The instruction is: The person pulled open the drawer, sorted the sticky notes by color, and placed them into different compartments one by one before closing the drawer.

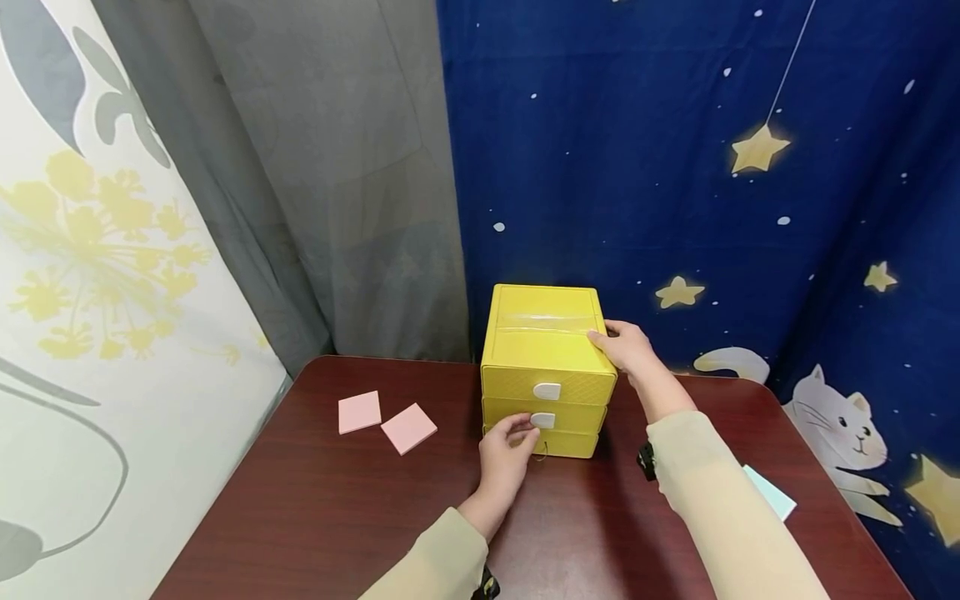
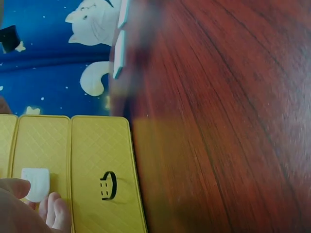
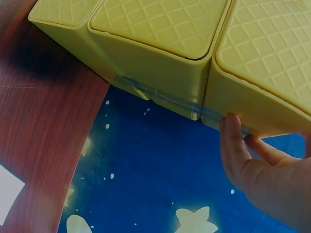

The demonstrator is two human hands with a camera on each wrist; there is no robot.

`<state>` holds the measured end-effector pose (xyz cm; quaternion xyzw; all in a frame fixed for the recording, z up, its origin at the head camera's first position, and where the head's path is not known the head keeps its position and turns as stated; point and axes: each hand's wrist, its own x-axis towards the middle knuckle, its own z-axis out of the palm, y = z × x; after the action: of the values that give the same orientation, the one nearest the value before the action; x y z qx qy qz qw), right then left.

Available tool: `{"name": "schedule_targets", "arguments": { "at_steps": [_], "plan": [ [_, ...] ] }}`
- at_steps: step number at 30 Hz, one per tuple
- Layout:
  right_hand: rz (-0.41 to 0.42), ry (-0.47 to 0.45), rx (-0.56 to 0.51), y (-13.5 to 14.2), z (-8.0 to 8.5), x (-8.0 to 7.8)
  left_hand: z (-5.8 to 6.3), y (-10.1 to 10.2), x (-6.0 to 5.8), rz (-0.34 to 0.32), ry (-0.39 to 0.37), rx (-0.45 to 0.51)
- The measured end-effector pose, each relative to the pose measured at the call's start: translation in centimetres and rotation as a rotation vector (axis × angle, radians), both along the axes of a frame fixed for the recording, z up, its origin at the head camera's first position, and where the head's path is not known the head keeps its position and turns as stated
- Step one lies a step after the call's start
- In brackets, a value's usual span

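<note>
A yellow drawer cabinet (image 1: 546, 350) with three stacked drawers stands at the back of the table. My left hand (image 1: 504, 454) is at its front, where thumb and fingers pinch the white pull tab (image 2: 39, 184) of the middle drawer. Below it, the bottom drawer carries a thin dark loop (image 2: 111, 185). At the cabinet's upper right edge is my right hand (image 1: 628, 343), its thumb on the top and its fingertips touching the side wall (image 3: 170, 92). The thumb is mostly out of the right wrist view.
Two pink sticky-note pads (image 1: 408, 428) lie on the dark red table (image 1: 315, 517), left of the cabinet. A pale blue pad (image 1: 771, 492) sits to the right, partly behind the right sleeve. A blue starry curtain (image 1: 600, 167) hangs just behind the cabinet.
</note>
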<state>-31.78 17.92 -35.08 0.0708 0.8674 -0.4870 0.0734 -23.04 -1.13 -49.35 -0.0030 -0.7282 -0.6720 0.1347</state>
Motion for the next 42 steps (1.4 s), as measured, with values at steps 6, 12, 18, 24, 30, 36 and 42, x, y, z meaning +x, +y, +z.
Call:
{"name": "schedule_targets", "arguments": {
  "at_steps": [6, 12, 18, 24, 30, 36, 42],
  "plan": [
    [-0.013, 0.004, -0.012, 0.0, -0.1, 0.0, 0.2, 0.2, -0.3, 0.054, 0.036, -0.06],
    [-0.026, 0.001, -0.006, -0.2, 0.0, 0.1, 0.0, 0.3, -0.6, 0.101, 0.047, -0.088],
    [-0.029, -0.001, 0.005, -0.2, 0.0, 0.0, -0.1, 0.3, -0.9, 0.126, 0.049, -0.103],
    [-0.028, 0.008, 0.027, -0.2, -0.1, -0.1, -0.2, 0.3, -0.7, 0.138, 0.065, -0.123],
    [-0.028, 0.005, 0.016, 0.0, -0.2, -0.1, -0.5, 0.0, -0.1, 0.106, 0.076, -0.117],
    [-0.035, -0.003, 0.0, 0.0, -0.2, -0.1, -0.6, -0.4, 0.6, 0.072, 0.084, -0.127],
    [-0.035, -0.006, -0.013, -0.1, -0.1, -0.1, -0.7, -1.0, 1.3, 0.036, 0.118, -0.19]
  ]
}}
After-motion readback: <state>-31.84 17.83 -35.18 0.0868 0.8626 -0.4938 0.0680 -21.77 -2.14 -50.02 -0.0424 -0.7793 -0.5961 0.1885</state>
